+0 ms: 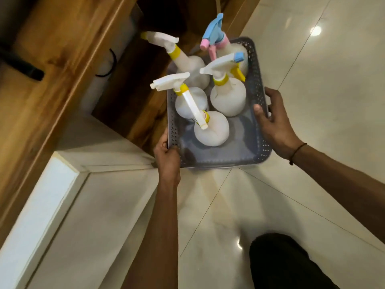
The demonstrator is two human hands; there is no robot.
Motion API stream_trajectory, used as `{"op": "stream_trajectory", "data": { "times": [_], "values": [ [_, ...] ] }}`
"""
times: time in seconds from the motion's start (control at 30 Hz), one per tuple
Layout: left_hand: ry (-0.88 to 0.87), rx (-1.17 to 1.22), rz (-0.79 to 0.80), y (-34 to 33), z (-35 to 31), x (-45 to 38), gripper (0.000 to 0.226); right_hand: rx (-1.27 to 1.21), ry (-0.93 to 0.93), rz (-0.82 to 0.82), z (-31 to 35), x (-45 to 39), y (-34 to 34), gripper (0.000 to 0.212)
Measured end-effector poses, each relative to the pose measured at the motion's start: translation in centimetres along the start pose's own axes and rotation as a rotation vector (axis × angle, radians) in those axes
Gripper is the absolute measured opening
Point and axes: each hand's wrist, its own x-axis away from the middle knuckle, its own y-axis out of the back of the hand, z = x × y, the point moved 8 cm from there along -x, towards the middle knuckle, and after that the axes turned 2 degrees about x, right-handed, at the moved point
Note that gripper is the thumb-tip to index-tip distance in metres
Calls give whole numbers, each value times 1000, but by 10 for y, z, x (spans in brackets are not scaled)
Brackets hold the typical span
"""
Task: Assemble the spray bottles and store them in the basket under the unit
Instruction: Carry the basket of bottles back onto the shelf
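Note:
A grey perforated basket [248,151] sits on the tiled floor in front of the wooden unit [52,59]. Inside stand several white spray bottles with trigger heads on: one near the front [212,132], one at the right with a blue nozzle tip [228,99], one at the left [192,103], a tilted one at the back left [191,67], and one with a blue-and-pink head [216,36] at the back. My left hand [166,155] grips the basket's left rim. My right hand [273,119] holds the right rim, thumb inside.
The unit's dark open bottom compartment [145,84] lies just beyond the basket's far end. A white step or plinth [68,176] runs along the left. Glossy floor tiles [323,69] extend to the right. My dark-clothed knee [281,263] shows at the bottom right.

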Motion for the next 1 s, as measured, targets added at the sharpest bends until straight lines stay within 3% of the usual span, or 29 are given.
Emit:
{"op": "stream_trajectory", "data": {
  "times": [0.27, 0.43, 0.53, 0.73, 0.87, 1.0],
  "values": [
    [-7, 7, -63, -9, -9, -47, 65, -22, -17, -81, -13, -30, -18, 53],
    [33, -38, -238, 5, -18, -65, 49, -83, -21, -136, -8, -37, -35, 52],
    [-37, -41, -294, 9, -29, -70, 40, -90, -58, -193, -8, -41, -51, 51],
    [-127, -20, -405, 28, -45, -68, 55, -108, -105, -290, -1, -38, -95, 50],
    [-102, 25, -428, 34, -51, -61, 45, -175, -225, -350, 0, -38, -128, 49],
    [-87, 87, -442, 32, -54, -57, 49, -151, -383, -359, 7, -36, -161, 49]
  ]
}}
